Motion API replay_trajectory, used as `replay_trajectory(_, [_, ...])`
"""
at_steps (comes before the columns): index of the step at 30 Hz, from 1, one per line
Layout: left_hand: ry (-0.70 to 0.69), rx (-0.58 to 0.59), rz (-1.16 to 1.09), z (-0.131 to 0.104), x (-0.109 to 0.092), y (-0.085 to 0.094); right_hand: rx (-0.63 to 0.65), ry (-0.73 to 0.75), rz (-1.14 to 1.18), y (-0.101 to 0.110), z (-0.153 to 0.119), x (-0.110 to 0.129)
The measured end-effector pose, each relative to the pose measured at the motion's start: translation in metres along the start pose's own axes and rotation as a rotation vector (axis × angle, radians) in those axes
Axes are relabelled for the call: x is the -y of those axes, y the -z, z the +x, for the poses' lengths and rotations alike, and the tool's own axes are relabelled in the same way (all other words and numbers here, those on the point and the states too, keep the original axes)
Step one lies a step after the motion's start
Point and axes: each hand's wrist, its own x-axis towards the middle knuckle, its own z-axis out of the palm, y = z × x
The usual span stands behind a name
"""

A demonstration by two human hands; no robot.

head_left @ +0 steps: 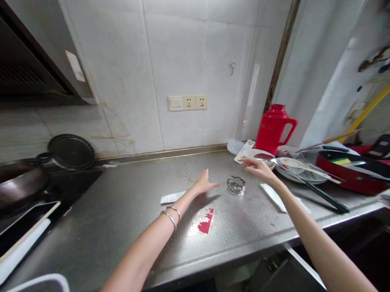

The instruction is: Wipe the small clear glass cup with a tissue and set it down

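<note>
My left hand (203, 183) hovers over or rests on the steel counter (126, 205), fingers stretched and thumb apart, with nothing in it. Two silver bracelets (171, 216) circle that wrist. To its right sits a shiny silver stack of wavy-edged rings (236, 185), between my two hands and apart from both. My right hand (258, 168) is beyond the rings on the right, fingers stretched toward a white bowl (258, 153); I cannot tell whether they touch it. No held thing shows in it. A torn red scrap (205, 222) lies nearer the front.
White folded strips (172, 197) lie by both arms. A red thermos (272, 129), stacked plates with utensils (301, 169) and a red pan (354, 173) crowd the right. At left are a pot (17, 181), a round black lid (71, 152) and a phone (24, 228).
</note>
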Motion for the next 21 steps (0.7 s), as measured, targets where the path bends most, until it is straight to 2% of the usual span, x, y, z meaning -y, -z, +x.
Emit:
replay_trajectory(3, [0.090, -0.082, 0.061, -0.013, 0.025, 0.038, 0.030, 0.078, 0.037, -0.031, 0.011, 0.034])
replay_trajectory(7, [0.207, -0.206, 0.149, -0.041, 0.059, 0.090, 0.167, 0.128, 0.001, -0.089, 0.023, 0.068])
replay_trajectory(10, [0.282, -0.283, 0.222, -0.069, 0.082, 0.125, 0.239, 0.161, -0.154, -0.132, 0.027, 0.078])
replay_trajectory(13, [0.332, -0.335, 0.295, -0.099, 0.101, 0.155, 0.252, 0.165, -0.226, -0.168, 0.026, 0.080])
replay_trajectory(17, [0.380, -0.373, 0.384, -0.131, 0.121, 0.179, 0.277, 0.180, -0.300, -0.201, 0.021, 0.076])
replay_trajectory(21, [0.397, -0.369, 0.458, -0.145, 0.129, 0.184, 0.301, 0.180, -0.369, -0.220, 0.015, 0.069])
